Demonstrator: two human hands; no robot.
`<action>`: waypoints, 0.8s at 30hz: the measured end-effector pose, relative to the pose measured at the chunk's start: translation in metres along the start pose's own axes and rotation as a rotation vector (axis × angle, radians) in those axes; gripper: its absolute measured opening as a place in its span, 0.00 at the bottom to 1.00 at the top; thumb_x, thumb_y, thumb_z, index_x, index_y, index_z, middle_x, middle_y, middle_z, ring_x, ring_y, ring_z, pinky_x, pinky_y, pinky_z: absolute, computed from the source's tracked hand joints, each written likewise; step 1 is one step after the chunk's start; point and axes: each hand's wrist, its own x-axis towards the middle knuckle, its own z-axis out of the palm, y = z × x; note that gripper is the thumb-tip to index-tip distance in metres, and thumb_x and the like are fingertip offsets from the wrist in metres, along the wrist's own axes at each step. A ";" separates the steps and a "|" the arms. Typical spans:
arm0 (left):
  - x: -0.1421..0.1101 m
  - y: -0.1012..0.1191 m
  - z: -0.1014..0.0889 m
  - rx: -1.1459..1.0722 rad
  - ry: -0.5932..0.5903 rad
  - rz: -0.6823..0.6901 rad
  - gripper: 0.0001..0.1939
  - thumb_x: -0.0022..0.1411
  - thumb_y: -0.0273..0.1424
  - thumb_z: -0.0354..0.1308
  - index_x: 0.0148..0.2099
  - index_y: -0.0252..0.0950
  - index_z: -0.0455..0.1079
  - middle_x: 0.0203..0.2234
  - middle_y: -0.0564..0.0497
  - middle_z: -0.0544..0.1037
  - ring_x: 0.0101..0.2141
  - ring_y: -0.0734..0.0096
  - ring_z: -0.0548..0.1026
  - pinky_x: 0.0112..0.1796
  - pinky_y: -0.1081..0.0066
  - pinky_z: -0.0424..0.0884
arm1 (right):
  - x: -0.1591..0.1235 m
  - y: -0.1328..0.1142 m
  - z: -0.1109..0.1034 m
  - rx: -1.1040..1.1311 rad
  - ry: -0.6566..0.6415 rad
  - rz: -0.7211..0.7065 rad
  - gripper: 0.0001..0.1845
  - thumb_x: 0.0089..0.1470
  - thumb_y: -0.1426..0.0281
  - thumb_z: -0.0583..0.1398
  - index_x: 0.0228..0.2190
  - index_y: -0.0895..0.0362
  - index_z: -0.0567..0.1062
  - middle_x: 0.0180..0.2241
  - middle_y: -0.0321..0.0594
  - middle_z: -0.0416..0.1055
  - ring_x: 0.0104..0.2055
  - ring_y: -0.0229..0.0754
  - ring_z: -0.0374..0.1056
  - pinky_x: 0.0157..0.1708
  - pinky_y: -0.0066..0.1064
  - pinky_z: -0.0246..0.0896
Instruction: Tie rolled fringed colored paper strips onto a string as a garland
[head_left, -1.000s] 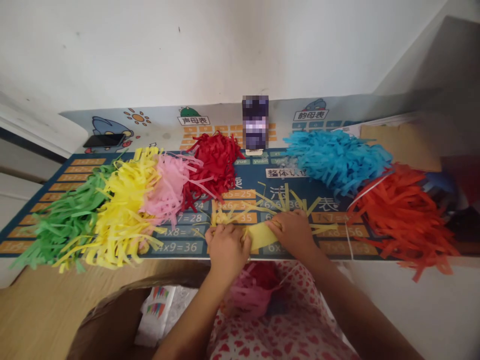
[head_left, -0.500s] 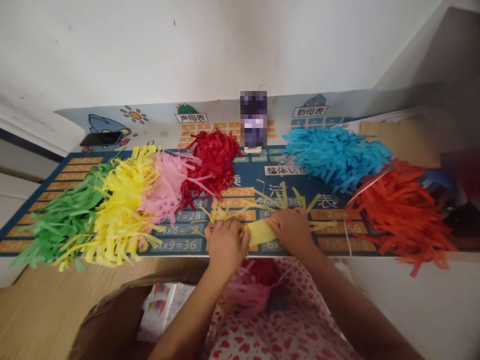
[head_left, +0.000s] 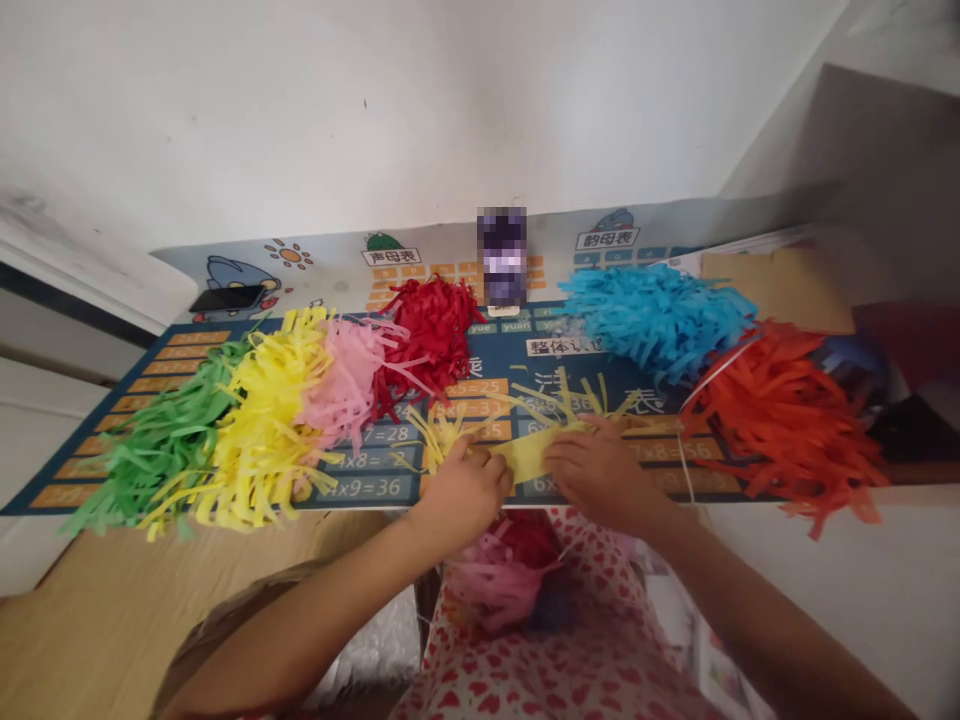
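A strip of pale yellow tissue paper [head_left: 525, 457] with fringed ends lies across the table's front edge, its middle plain and its tassels fanning out at both sides. The fingers of my left hand [head_left: 466, 492] are closed on the left part of the strip, beside the left fringe [head_left: 439, 432]. My right hand [head_left: 596, 472] grips the right part, thumb side toward the middle, with fringe spreading beyond its fingers. Underneath the hands, the paper's lower side is hidden. On my lap rests a pink and red tissue tassel [head_left: 502, 575].
Green [head_left: 169, 440], yellow [head_left: 270, 420], pink [head_left: 349, 370] and red tassels [head_left: 435, 330] lie left. Blue [head_left: 660, 315] and orange tassels [head_left: 795, 420] lie right, with a white string. A black phone [head_left: 229, 298] is at the back left. A blurred upright object [head_left: 502, 258] stands centrally.
The camera view has shifted slightly. My left hand has turned, its forearm now lying flatter, and my right fingers are laid further along the strip. The strip is still between both hands.
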 end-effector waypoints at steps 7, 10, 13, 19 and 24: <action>-0.001 0.016 0.005 0.069 0.063 -0.088 0.07 0.63 0.29 0.54 0.35 0.34 0.73 0.28 0.48 0.75 0.32 0.61 0.73 0.59 0.45 0.48 | 0.002 0.007 0.008 -0.113 -0.167 -0.182 0.12 0.63 0.76 0.52 0.33 0.57 0.74 0.36 0.41 0.76 0.40 0.40 0.68 0.58 0.43 0.44; -0.002 0.017 0.010 0.104 0.100 -0.122 0.09 0.64 0.25 0.52 0.33 0.35 0.72 0.27 0.49 0.75 0.31 0.62 0.73 0.61 0.44 0.46 | 0.007 0.014 0.009 -0.059 -0.145 -0.154 0.10 0.62 0.76 0.54 0.31 0.58 0.74 0.34 0.39 0.76 0.38 0.39 0.68 0.58 0.42 0.43; -0.002 0.019 0.016 0.103 0.127 -0.174 0.09 0.65 0.24 0.52 0.34 0.35 0.71 0.28 0.49 0.75 0.32 0.63 0.73 0.62 0.44 0.45 | 0.010 0.015 0.005 0.025 -0.109 -0.070 0.09 0.59 0.75 0.56 0.29 0.57 0.74 0.33 0.37 0.77 0.37 0.39 0.69 0.56 0.40 0.44; -0.002 0.020 0.023 0.020 0.224 -0.259 0.11 0.67 0.26 0.51 0.32 0.36 0.71 0.28 0.49 0.76 0.32 0.64 0.73 0.60 0.45 0.50 | 0.016 -0.008 0.000 0.003 -0.054 -0.017 0.06 0.57 0.66 0.60 0.34 0.55 0.75 0.37 0.41 0.76 0.44 0.46 0.67 0.54 0.44 0.44; -0.012 0.016 0.019 0.000 0.236 -0.270 0.11 0.67 0.25 0.51 0.33 0.37 0.72 0.29 0.51 0.78 0.35 0.65 0.74 0.60 0.48 0.50 | 0.012 -0.002 0.012 -0.012 -0.038 -0.033 0.11 0.62 0.72 0.56 0.30 0.54 0.77 0.34 0.38 0.77 0.39 0.41 0.66 0.51 0.41 0.44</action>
